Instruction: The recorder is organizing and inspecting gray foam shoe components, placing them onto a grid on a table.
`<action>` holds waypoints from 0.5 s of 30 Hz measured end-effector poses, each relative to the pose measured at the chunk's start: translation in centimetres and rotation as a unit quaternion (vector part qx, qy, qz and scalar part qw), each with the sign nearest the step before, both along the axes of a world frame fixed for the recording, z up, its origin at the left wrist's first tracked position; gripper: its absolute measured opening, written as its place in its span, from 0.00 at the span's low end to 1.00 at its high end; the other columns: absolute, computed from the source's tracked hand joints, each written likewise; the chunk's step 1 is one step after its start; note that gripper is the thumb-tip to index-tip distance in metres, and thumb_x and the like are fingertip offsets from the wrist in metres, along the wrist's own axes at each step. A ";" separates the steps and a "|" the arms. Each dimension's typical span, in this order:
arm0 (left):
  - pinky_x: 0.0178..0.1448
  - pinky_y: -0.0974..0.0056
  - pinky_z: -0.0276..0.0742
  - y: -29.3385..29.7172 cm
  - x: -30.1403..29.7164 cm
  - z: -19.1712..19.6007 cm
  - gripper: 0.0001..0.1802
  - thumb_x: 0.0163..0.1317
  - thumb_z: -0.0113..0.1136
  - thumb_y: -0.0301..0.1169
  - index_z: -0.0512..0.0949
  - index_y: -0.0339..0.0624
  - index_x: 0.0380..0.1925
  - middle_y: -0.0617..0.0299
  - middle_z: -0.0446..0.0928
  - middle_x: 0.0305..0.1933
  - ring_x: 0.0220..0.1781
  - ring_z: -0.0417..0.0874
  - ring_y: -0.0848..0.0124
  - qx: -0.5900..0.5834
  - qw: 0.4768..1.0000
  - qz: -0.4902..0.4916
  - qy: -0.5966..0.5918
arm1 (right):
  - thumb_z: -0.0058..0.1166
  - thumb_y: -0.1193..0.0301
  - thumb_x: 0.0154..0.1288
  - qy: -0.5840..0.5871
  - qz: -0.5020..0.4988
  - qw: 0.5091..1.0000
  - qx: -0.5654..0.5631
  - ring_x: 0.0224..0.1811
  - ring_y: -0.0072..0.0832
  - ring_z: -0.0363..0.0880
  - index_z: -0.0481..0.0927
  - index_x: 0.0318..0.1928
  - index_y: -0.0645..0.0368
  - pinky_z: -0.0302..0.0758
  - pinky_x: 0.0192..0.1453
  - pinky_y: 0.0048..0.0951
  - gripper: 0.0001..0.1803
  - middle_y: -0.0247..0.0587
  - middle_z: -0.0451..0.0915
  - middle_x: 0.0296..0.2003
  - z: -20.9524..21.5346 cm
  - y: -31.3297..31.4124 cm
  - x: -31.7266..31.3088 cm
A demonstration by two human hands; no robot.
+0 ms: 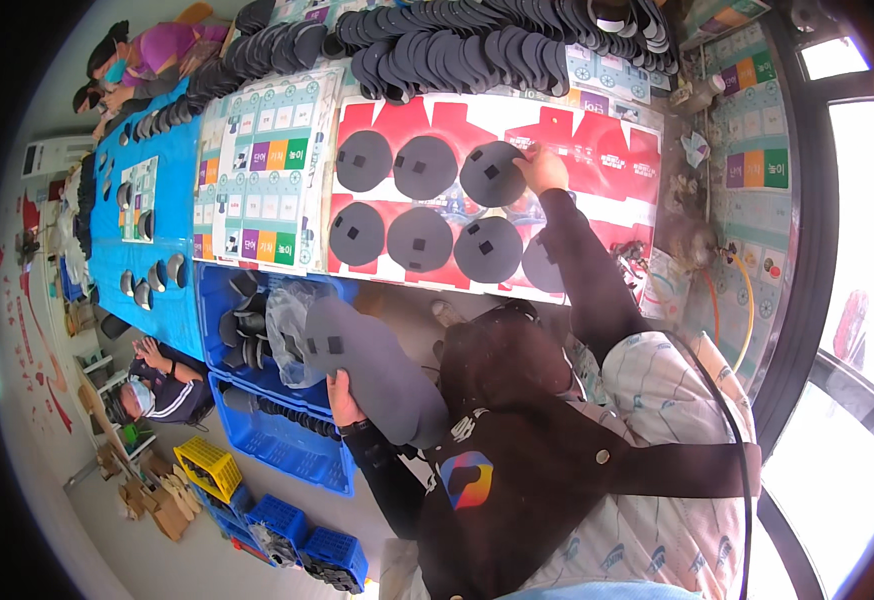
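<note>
**Laying grey discs on the red sheet**

Here the right hand (542, 170) reaches out over the table, its fingers pinched on the rim of a dark grey disc (492, 173) at the far edge of a red printed sheet (607, 150). The left hand (342, 400) hangs low beside the body, closed around the lower end of a stack of grey pieces (372, 365) of the same stuff, held over the blue crates (287, 440) below the table's near edge.

The disc in hand is round, flat and matt, with a small black square patch near its middle. It closes the far row of three; four more lie in the near row, some overlapping at their rims.

To set it well, it seems best to lower it flat, patch side up like its neighbours, and keep its rim just clear of the middle disc (424, 166), so the row stays even. The stack in the other hand looks heavy and loosely held, so a firmer grip would likely stop pieces sliding off.

Farther out, heaps of dark soles (477, 45) crowd the table's far edge, and a seated person (152, 385) works on the floor to the left.
</note>
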State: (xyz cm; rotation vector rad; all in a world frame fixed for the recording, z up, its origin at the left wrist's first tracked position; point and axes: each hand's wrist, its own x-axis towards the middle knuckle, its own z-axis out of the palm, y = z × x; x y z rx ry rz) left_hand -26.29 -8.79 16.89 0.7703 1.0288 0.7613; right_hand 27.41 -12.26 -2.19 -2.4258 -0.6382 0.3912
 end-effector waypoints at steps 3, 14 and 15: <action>0.60 0.57 0.78 0.2 0.8 0.9 0.22 0.73 0.56 0.34 0.70 0.36 0.63 0.56 0.79 0.58 0.56 0.81 0.62 0.001 1.000 0.006 0.015 | 0.67 0.59 0.59 -0.111 0.006 0.991 0.075 0.45 0.51 0.83 0.78 0.51 0.62 0.78 0.54 0.49 0.26 0.51 0.85 0.40 3.3 0.1 -3.8; 0.59 0.61 0.79 4.1 4.0 0.3 0.25 0.68 0.63 0.29 0.71 0.36 0.64 0.58 0.79 0.58 0.55 0.82 0.67 -0.083 0.981 -0.163 -0.055 | 0.66 0.67 0.67 0.539 0.333 0.739 0.228 0.44 0.22 0.81 0.80 0.54 0.63 0.79 0.51 0.28 0.19 0.37 0.83 0.40 20.9 2.4 -23.2; 0.60 0.61 0.79 4.3 3.5 0.4 0.25 0.68 0.63 0.29 0.71 0.37 0.64 0.58 0.79 0.58 0.55 0.82 0.67 -0.078 0.979 -0.175 -0.067 | 0.65 0.67 0.67 0.404 0.330 0.831 0.194 0.36 0.25 0.82 0.82 0.47 0.64 0.79 0.44 0.29 0.15 0.39 0.83 0.32 22.0 2.4 -23.7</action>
